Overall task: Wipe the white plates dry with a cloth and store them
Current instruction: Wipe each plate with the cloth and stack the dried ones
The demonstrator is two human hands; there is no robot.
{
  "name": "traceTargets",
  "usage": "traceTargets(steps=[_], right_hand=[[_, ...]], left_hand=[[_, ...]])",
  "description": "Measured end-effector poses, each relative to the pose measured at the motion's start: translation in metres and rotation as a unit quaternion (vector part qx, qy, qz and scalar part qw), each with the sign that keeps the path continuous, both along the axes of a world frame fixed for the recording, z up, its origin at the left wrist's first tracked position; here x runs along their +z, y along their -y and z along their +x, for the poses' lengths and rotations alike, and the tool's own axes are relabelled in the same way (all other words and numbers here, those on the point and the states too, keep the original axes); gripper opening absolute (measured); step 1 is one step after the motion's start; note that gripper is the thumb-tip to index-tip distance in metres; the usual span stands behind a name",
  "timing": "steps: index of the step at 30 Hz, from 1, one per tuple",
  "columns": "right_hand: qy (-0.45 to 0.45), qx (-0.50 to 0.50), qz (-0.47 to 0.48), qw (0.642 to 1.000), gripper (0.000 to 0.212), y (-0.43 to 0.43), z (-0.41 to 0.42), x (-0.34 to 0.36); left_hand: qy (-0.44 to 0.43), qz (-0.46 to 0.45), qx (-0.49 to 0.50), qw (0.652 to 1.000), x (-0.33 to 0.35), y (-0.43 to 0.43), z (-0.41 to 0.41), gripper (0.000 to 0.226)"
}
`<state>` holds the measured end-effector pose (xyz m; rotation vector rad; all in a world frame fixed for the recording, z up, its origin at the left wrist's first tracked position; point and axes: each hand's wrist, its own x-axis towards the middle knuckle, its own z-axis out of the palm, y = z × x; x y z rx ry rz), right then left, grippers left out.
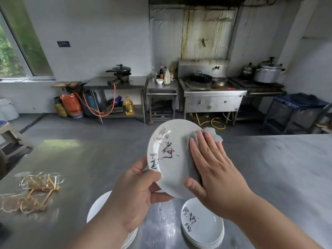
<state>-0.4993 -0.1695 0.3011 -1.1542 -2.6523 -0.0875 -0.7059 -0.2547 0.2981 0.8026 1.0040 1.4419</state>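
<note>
A white plate (170,159) with painted characters is held tilted above the worktop (89,159), its face turned toward the camera; it is gripped at its lower left rim by the left hand (133,193), thumb on the face and fingers curled behind; a grey cloth (212,133) is pressed flat against the right half of the face by the right hand (212,166), which is spread wide with its fingers extended and closed on nothing. The plate is judged stiff, glazed and breakable, light enough for one hand, and likely slippery where damp; a hold at the rim, with the thumb opposed to the fingers, is judged the safest, since the face must be left free for wiping. The cloth is judged soft and pliable, easily folded over the edge.

Two stacks lie on the worktop below: the right stack (203,225), just under the right wrist, and the left stack (100,205), largely covered by the left forearm; which of them has been dried cannot be told; water streaks are seen on the metal between them. The back of the held plate is hidden, as is most of the cloth under the palm; a glassy, gold-toned clutter (36,189) at the left is too blurred to be identified; no storage place can be made out.
</note>
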Motion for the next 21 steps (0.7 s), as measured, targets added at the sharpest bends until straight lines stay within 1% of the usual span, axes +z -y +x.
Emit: traceTargets(steps=[4, 7, 8, 10, 12, 15, 16, 18, 21], right_hand=[[0.005, 0.101, 0.034, 0.994, 0.096, -0.012, -0.014, 0.022], [0.033, 0.145, 0.073, 0.986, 0.085, -0.016, -0.024, 0.032], [0.033, 0.139, 0.074, 0.987, 0.08, -0.019, -0.022, 0.036], [0.013, 0.094, 0.058, 0.994, 0.07, -0.027, -0.013, 0.038], [-0.015, 0.047, 0.013, 0.999, 0.06, -0.032, 0.0, 0.033], [-0.083, 0.029, -0.063, 0.994, 0.061, -0.028, 0.006, 0.024], [-0.09, 0.034, -0.058, 0.994, 0.061, -0.026, 0.003, 0.023], [-0.091, 0.066, -0.006, 0.994, 0.058, -0.025, -0.008, 0.026], [-0.079, 0.139, 0.081, 0.984, 0.046, -0.023, -0.025, 0.035]], left_hand=[[-0.072, -0.02, -0.048, 0.996, 0.007, 0.002, 0.004, 0.038], [-0.078, -0.031, -0.064, 0.994, 0.007, 0.005, 0.004, 0.037], [-0.073, -0.033, -0.062, 0.995, 0.007, 0.006, 0.002, 0.04], [-0.063, -0.033, -0.061, 0.996, 0.007, 0.009, -0.004, 0.045], [-0.057, -0.032, -0.057, 0.996, 0.009, 0.011, -0.01, 0.048], [-0.065, -0.033, -0.062, 0.995, 0.014, 0.012, -0.016, 0.049], [-0.082, -0.037, -0.073, 0.993, 0.016, 0.012, -0.016, 0.049], [-0.132, -0.048, -0.103, 0.985, 0.019, 0.01, -0.014, 0.048], [-0.197, -0.055, -0.145, 0.968, 0.022, 0.009, -0.007, 0.051]])
